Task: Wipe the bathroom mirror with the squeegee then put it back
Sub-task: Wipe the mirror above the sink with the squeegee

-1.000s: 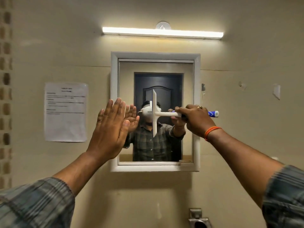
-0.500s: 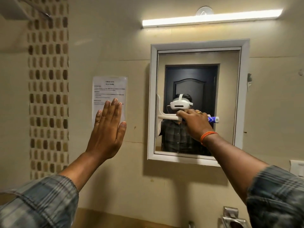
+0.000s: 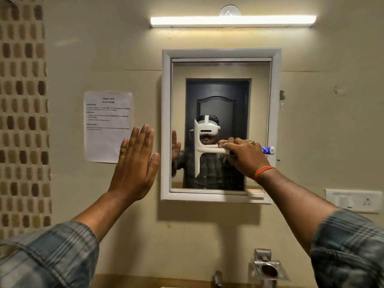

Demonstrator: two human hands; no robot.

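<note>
Reaching up and forward from the lower right, the right hand (image 3: 245, 156) is wrapping its fingers round the handle of the squeegee (image 3: 199, 149), with the forearm stretched toward the mirror (image 3: 259, 121). The left hand (image 3: 136, 161) is standing upright with palm facing the wall (image 3: 104, 48), fingers straight and together, just beside the mirror frame's left edge; whether it is touching the wall is not clear. The squeegee's white blade is standing vertical against the glass in the lower middle of the mirror, its handle running level to the right, and the blue end is poking out past the knuckles. The hand is hiding the middle of the handle. Both plaid sleeves are being cut off by the bottom edge. Print on the paper notice (image 3: 108, 126) left of the mirror is too blurred to read.
</note>
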